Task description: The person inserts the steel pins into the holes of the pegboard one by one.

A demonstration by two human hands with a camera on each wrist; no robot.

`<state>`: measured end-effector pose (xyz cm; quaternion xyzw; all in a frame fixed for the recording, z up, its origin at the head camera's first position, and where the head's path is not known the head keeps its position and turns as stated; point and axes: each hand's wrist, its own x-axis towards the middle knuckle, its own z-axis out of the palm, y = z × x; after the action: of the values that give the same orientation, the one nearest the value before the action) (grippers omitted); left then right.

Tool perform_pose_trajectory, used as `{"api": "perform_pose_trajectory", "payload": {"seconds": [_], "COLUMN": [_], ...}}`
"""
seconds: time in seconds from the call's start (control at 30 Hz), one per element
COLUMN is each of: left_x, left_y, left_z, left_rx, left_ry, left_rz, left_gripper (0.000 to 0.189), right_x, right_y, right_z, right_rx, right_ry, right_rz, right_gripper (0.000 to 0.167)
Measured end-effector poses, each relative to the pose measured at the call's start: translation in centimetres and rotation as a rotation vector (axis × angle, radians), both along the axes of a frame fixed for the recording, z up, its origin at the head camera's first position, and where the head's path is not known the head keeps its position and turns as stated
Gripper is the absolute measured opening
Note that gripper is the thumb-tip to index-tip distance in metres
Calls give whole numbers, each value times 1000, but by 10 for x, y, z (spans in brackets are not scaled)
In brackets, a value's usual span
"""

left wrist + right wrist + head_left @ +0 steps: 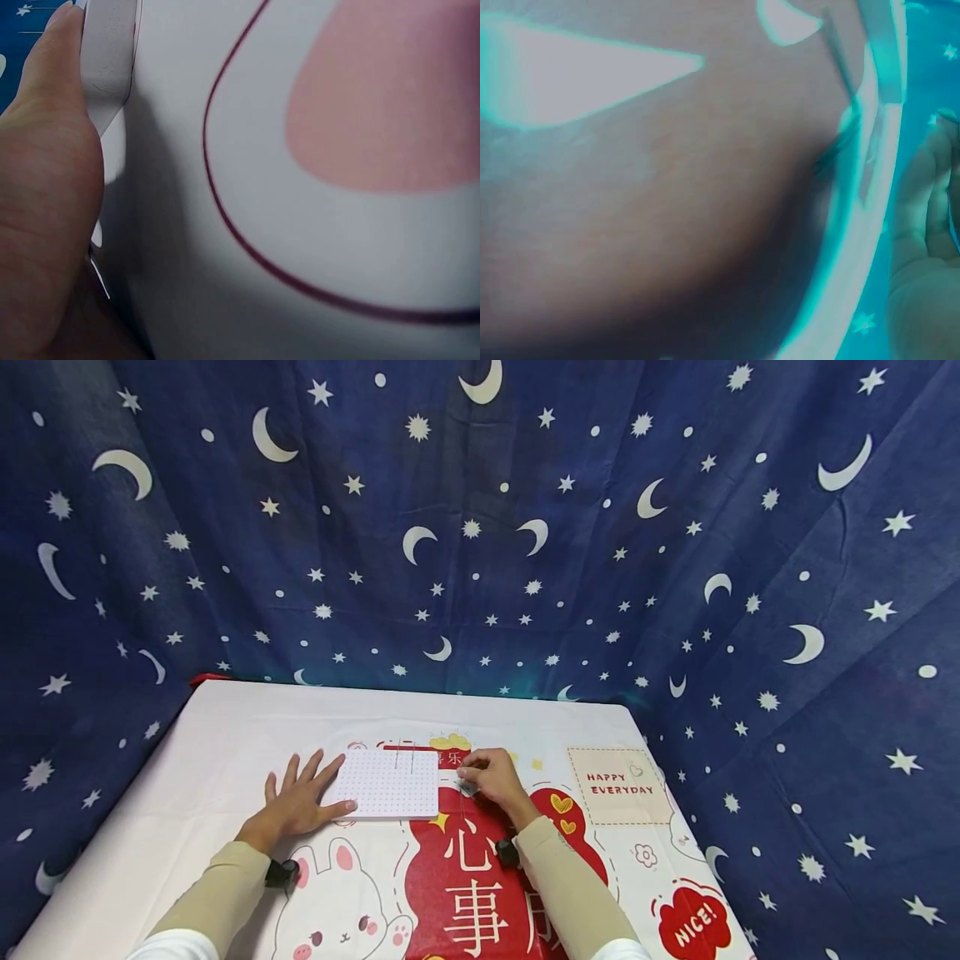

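- Tablecloth (262, 718) lettering reads "HAPPY EVERYDAY", "NICE!" and "心事"
- Left hand (296, 806), fingers spread, rests against dotted white board (386, 795)
- Right hand (495, 779) pinches small, indistinct item (468, 789)

1. Two thin upright rods (412, 762) obstruct a low pass over the far right of the white dotted board (375, 789).
2. Left hand (300, 804) blocks its left edge; right hand (495, 778) stands just beyond its right.
3. Between the forearms, flat tabletop (386, 847) gives passage.
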<state>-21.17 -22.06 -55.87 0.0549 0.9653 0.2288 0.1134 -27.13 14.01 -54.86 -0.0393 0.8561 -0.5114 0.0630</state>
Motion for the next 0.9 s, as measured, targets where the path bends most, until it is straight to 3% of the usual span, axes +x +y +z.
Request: {"api": "perform_pose_trajectory", "payload": {"seconds": [0.37,0.7,0.9], "left_x": [-2,-3,-3], "left_y": [0,-1,-2], "left_z": [-2,-3,-2], "left_rx": [1,-4,-12], "left_ry": [2,-2,8], "left_rz": [5,10,12], "left_gripper": [103,104,104], "right_x": [6,10,8], "right_y": [-27,-54,-74], "right_z": [19,33,37], "right_rx": [-61,-105,-102], "right_ry": [151,137,172], "right_rz": [146,203,212], "right_gripper": [10,7,4]}}
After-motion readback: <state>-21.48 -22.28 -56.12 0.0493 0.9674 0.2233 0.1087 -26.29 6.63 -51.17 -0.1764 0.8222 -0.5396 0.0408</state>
